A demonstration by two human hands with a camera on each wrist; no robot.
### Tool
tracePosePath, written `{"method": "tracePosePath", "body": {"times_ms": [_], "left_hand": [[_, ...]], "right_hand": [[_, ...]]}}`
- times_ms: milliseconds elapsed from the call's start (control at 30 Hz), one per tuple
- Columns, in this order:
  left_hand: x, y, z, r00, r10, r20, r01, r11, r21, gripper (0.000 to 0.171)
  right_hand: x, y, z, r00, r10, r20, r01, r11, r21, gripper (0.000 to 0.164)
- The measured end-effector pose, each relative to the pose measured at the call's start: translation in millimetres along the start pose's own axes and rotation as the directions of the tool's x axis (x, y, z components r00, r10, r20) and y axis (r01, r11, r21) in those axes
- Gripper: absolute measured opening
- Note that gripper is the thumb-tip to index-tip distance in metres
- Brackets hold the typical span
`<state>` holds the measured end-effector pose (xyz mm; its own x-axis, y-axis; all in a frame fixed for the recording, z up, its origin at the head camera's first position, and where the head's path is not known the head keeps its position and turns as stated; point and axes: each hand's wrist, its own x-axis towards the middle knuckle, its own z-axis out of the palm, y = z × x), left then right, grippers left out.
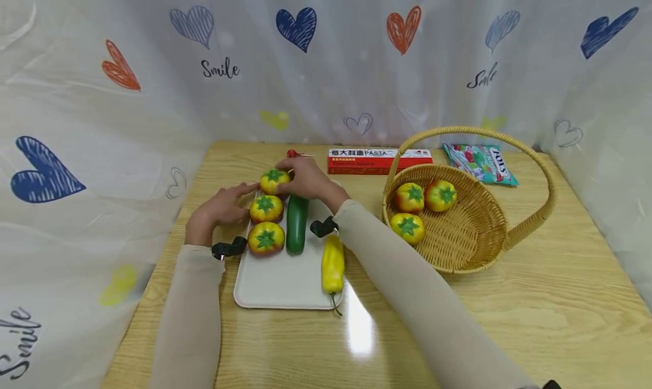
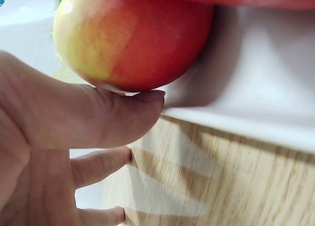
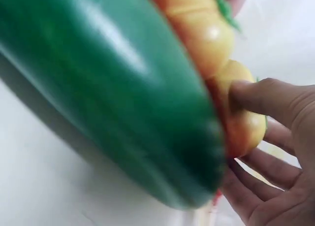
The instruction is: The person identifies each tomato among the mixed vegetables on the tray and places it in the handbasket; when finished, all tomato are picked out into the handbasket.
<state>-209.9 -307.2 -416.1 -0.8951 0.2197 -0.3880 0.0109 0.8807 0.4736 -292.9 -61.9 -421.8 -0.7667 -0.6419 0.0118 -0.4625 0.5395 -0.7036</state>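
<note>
A heart-printed curtain (image 1: 244, 103) backs the wooden table (image 1: 458, 326). Left of centre in the frame, at the far left corner of the white tray (image 1: 285, 290), is the yellow-red fruit (image 1: 272, 185) I pinch between the thumb and fingers of my right hand (image 1: 311, 179). My left hand (image 1: 222, 206) is beside the row, fingers spread, thumb straight. Going by its gloss, I'd expect it light, stiff, slightly slippery, hardly fragile; best held round its sides, below the green leaves (image 1: 275, 175).
</note>
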Motion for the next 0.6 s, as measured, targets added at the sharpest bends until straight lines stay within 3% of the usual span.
{"method": "tracePosePath", "body": {"times_ms": [133, 233, 400, 600], "left_hand": [[0.5, -0.3, 0.0, 1.0, 0.01, -0.005, -0.01, 1.0, -0.007, 0.074], [1.0, -0.6, -0.1, 1.0, 0.009, -0.011, -0.009, 1.0, -0.018, 0.073], [0.8, 0.8, -0.1, 1.0, -0.006, -0.009, 0.006, 1.0, -0.015, 0.073], [-0.8, 3.3, 0.7, 1.0, -0.004, -0.001, 0.004, 1.0, -0.005, 0.074]], "right_hand": [[-22, -18, -14, 0.999, 0.003, -0.046, 0.001, 0.996, 0.086, 0.059], [-52, -35, -27, 0.995, -0.04, -0.087, 0.052, 0.989, 0.139, 0.062], [-119, -53, -48, 0.985, -0.116, -0.132, 0.138, 0.975, 0.172, 0.061], [-201, -41, -69, 0.981, -0.102, -0.166, 0.134, 0.972, 0.191, 0.058]]}}
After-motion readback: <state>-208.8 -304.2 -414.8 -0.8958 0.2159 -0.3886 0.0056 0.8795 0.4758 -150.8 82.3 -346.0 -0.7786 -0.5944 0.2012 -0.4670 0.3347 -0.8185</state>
